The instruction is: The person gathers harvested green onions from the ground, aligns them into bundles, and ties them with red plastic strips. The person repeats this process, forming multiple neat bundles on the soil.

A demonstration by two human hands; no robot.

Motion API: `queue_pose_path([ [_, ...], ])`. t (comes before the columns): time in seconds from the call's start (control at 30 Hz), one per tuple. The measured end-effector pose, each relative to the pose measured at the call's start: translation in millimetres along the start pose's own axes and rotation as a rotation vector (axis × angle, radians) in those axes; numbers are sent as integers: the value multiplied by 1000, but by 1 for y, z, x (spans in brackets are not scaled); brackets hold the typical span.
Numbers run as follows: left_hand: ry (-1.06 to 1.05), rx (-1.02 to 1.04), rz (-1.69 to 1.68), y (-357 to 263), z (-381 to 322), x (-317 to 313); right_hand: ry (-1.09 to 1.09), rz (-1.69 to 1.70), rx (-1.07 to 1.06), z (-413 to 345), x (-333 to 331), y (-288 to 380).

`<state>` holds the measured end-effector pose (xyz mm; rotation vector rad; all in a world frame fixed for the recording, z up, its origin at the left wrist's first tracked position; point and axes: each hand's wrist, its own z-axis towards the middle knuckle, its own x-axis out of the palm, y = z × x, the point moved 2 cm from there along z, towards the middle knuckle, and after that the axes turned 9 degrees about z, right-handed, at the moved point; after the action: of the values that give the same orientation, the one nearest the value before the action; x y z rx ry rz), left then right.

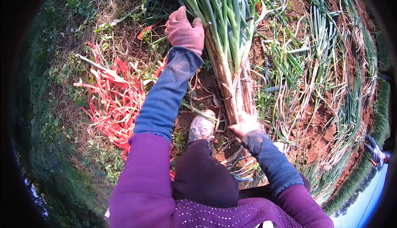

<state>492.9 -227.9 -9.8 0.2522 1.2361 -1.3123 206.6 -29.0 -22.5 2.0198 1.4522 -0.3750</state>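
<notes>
A thick bundle of large green onions (228, 42) lies on the soil before me, leaves pointing away and pale stalks towards me. My right hand (245, 125), washed out by sunlight, grips the lower stalks near the root end. At the bundle's left edge, my left hand (185, 31) wears a pinkish, soiled glove. Its thumb lies near the leaves, and its fingers are partly curled. Whether those fingers hold anything is hidden.
A tangled heap of red plastic strips (118, 104) lies at left. My white-covered shoe (203, 124) stands beside the stalks. More pulled green onions (322, 39) lie in rows at right. Another person (376, 153) is at the far right edge.
</notes>
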Motion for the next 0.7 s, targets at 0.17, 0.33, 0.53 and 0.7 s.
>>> queue_pose_path([
  [0.17, 234, 1192, -487, -86, -76, -1, 56, -49, 199, -5, -5, 7],
  [0.33, 483, 1361, -203, -93, -95, 34, -223, 23, -88, -23, 2, -10],
  [0.53, 480, 1684, -140, -74, -74, 13, -229, 0, 26, -17, 9, -16],
  [0.7, 842, 1837, 242, -111, -39, -9, -216, 64, 72, -16, 6, -22],
])
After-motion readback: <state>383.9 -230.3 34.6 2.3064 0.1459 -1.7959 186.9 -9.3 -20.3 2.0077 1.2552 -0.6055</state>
